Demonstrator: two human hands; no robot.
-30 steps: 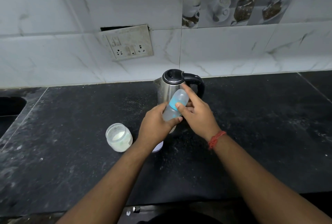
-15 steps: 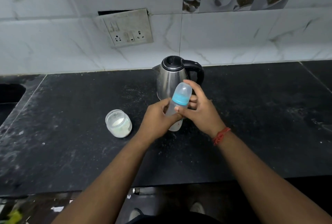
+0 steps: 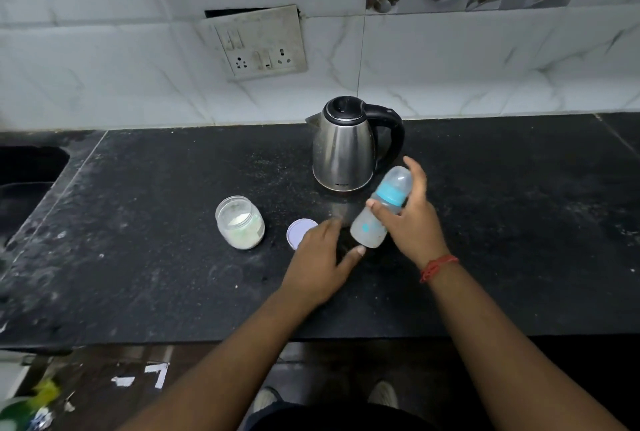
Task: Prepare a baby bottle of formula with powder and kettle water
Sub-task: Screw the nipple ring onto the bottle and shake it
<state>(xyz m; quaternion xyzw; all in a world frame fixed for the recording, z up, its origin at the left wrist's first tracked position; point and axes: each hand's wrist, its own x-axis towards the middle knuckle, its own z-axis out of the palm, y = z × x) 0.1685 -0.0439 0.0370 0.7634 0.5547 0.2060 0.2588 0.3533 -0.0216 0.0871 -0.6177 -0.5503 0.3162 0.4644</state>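
Note:
My right hand (image 3: 414, 223) grips a clear baby bottle (image 3: 381, 207) with a blue collar and a clear cap, tilted so its top points up and right, just above the black counter. Free of the bottle, my left hand (image 3: 320, 262) hovers low over the counter with fingers spread, its thumb near the bottle's base. An open jar of white powder (image 3: 239, 227) stands to the left. The jar's pale lid (image 3: 298, 232) lies flat between jar and left hand, partly covered by my fingers. A steel kettle (image 3: 346, 145) with black lid and handle stands behind the bottle.
The black stone counter (image 3: 156, 257) runs to a tiled wall carrying a switch and socket plate (image 3: 259, 44). A sink opening (image 3: 27, 171) lies at the far left. The counter's front edge is close to my body, with my feet on the floor below.
My left hand has let go of the bottle and dropped toward the counter. The right hand alone now holds the bottle, moved right and down. The lid has come into view.

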